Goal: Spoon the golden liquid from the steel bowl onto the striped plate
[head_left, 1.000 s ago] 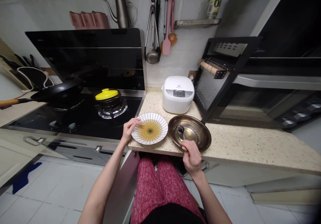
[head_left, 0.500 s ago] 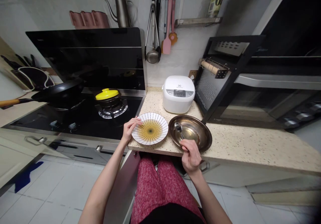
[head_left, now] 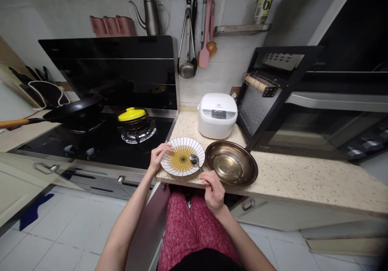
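A white plate (head_left: 182, 170) with dark radiating lines stands at the counter's front edge, its middle yellowish, perhaps from liquid in it. My left hand (head_left: 159, 155) grips the plate's left rim, fingers over the edge. Pinched in my right hand (head_left: 213, 191) is a metal spoon (head_left: 194, 159), its bowl above the plate's right side. Just right of the plate sits a round metal pan (head_left: 249, 161), brownish inside, with a shiny patch at its bottom.
Behind the pan stands a white rice cooker (head_left: 217, 115). On the hob to the left are a pot with a yellow lid (head_left: 131, 114) and a black wok (head_left: 75, 111). A black rack (head_left: 253, 97) and an oven (head_left: 327, 121) border the counter's right. Utensils hang above.
My right hand has moved left with the spoon, from over the metal pan to over the plate. My left hand stays at the plate's rim. The view has shifted slightly.
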Available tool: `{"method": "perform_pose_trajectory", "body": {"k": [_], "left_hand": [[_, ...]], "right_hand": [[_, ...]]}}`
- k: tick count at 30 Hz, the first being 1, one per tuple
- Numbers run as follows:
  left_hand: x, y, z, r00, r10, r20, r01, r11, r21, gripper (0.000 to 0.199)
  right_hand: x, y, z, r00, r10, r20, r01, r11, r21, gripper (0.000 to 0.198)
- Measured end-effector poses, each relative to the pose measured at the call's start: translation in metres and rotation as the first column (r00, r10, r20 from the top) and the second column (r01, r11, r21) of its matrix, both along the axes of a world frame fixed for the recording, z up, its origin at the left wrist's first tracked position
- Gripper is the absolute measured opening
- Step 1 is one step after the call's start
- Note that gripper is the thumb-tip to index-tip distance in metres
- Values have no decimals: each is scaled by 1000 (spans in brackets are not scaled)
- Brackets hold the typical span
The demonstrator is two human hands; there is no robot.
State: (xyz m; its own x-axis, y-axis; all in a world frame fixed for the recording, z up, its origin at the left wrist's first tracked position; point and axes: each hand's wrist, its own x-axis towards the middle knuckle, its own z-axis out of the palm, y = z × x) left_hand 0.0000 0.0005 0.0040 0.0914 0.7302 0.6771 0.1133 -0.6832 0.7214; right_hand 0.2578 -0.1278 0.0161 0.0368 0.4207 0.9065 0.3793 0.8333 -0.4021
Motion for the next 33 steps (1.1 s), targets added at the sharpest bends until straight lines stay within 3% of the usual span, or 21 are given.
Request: {"method": "perform_pose_trajectory", "body": {"k": [24, 33], "left_hand": [[0, 1, -2, 1000, -1, 5, 1, 1000, -3, 36], [0, 2, -2, 1000, 0, 7, 0, 1000, -5, 37]], "right_hand": [[-12, 11, -18, 996, -29, -90, 9, 976, -218, 21], [-15, 12, -18, 981, -29, -192, -28, 957, -290, 23]]}}
